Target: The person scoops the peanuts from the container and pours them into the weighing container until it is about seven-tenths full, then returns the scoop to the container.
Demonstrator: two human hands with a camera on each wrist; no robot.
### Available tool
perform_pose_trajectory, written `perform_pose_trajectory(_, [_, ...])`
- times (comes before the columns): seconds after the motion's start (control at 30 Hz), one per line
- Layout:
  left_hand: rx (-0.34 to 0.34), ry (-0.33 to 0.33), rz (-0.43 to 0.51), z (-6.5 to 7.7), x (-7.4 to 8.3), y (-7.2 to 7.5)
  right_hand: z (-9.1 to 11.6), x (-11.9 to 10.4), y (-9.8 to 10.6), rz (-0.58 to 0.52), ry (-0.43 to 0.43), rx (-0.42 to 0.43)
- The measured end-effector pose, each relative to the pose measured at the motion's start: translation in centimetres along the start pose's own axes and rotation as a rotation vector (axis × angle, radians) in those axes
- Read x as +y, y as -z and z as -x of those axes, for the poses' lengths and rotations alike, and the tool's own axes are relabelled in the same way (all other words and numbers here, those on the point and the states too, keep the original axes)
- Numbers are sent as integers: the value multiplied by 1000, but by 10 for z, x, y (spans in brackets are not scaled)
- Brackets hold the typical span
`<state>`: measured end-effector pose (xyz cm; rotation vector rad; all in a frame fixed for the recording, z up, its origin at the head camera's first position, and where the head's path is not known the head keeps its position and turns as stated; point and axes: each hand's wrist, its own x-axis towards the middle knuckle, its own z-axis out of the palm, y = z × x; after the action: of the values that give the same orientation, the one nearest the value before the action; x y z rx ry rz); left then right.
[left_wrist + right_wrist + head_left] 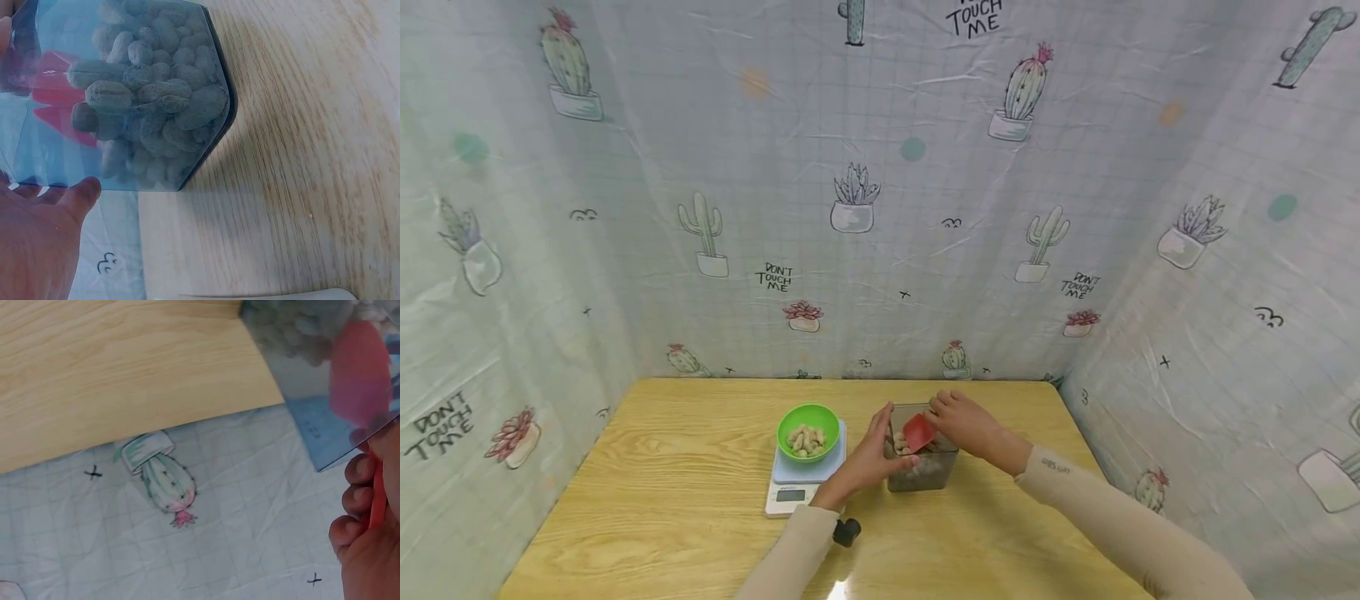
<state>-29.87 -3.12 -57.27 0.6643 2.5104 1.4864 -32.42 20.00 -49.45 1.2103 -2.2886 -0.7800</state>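
Scoop (920,432), red, tilted inside a squarish, see-through container (925,477), with its handle gripped in the curled fingers of the right hand (964,419) by the far right rim. Against the container's left and near sides, the left hand (868,457), fingers fairly straight and thumb spread wide, apparently bracing rather than clasping. Peanuts (169,94) heaped low in the container, overlapping the scoop's edge in the left wrist view; hard to tell through the tinted wall how full a load.

To the left, apart from the container, a white scale (797,477) on the worktop (685,467), bearing a green bowl (808,411) with more peanuts (806,440) inside.

Could skid or tip under a hard shove of the scoop, with only that light brace on two sides. Could jam against a wall or corner in so tight a space, then jerk free and flick peanuts over the rim. Likely to shed a few at the rim if lifted at too steep a tilt. Easy, too, to nudge the scale with the left hand, so near its right edge, and jolt the bowl.
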Motion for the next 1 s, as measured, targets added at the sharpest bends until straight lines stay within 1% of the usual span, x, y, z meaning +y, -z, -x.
perform_pose_trajectory(0.1, [-3,-3,1,0,1,0,-3,-1,0,-51,16,1])
perform_pose_trajectory(0.2, [-3,3,-2,0,1,0,-4,1,5,-93,23,-11])
perform_pose_trajectory(0.27, [-4,5,-4,-1,2,1,-6,2,7,-90,7,-34])
perform_pose_trajectory(0.37, [-12,9,2,-1,3,2,-10,3,8,-50,1,-81])
perform_pose_trajectory(0.43, [-23,5,5,-1,3,2,-14,2,7,-39,20,-98])
perform_pose_trajectory(0.53, [-39,14,21,-1,5,3,-18,-1,7,-36,70,-95])
perform_pose_trajectory(0.6, [-39,13,21,-1,6,4,-19,-2,9,-65,76,-93])
perform_pose_trajectory(0.77, [-33,21,12,-1,6,5,-18,-3,8,-134,48,-112])
perform_pose_trajectory(0.9, [-49,23,25,1,6,6,-19,-7,1,-183,71,-78])
perform_pose_trajectory(1.0, [-60,17,16,2,6,7,-17,-7,-2,-319,48,-37])
